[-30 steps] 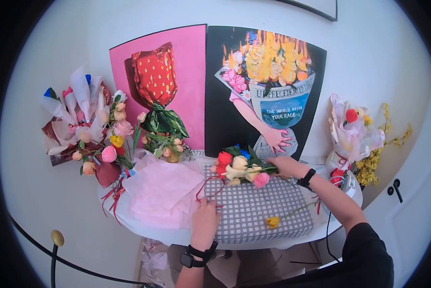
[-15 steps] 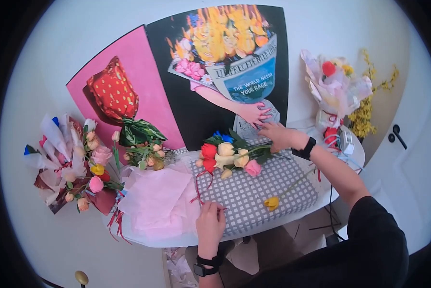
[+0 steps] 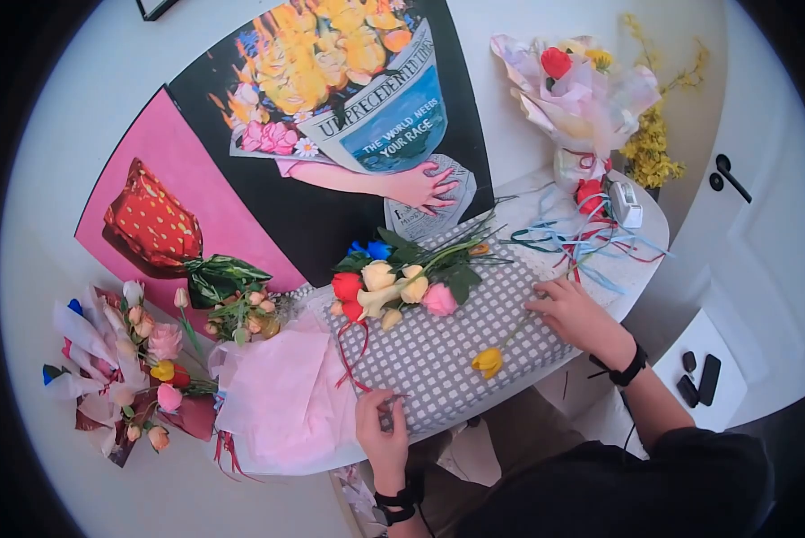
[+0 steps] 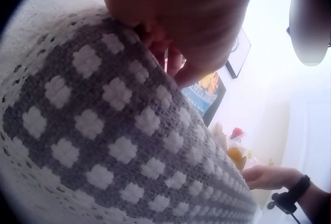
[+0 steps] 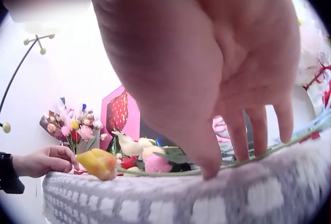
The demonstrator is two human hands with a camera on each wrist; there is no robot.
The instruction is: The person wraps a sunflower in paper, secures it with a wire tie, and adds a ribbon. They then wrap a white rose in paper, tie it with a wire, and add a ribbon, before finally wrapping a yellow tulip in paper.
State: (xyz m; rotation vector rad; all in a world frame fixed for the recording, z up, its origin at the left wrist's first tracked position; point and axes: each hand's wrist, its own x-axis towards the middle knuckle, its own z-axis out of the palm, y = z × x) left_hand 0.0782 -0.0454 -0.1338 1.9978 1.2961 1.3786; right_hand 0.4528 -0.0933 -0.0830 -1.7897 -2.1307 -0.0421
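Loosely curled, my left hand (image 3: 382, 430) rests at the front left edge of the checked grey-and-white cloth (image 3: 438, 359), its fingertips beside a thin red ribbon (image 3: 352, 357). My right hand (image 3: 582, 316) is over the stem of a yellow tulip (image 3: 487, 362) near the cloth's right side. In the right wrist view its straight fingers (image 5: 238, 136) reach down to the green stem (image 5: 248, 161), the thumb on the near side. Farther back on the cloth lies a bunch of red, cream, pink and blue flowers (image 3: 413, 283), stems pointing right.
Pink wrapping sheets (image 3: 281, 386) lie left of the cloth. Bouquets (image 3: 116, 359) stand at the far left, and a wrapped bouquet (image 3: 582, 99) at the back right. Blue and red ribbons (image 3: 573, 238) lie tangled by a white device (image 3: 627, 204). Two pictures (image 3: 214, 179) lean on the wall.
My right hand has left the stems of the flower bunch and come forward and right to the tulip's stem. My left hand stays at the cloth's front edge. The head view has turned right.
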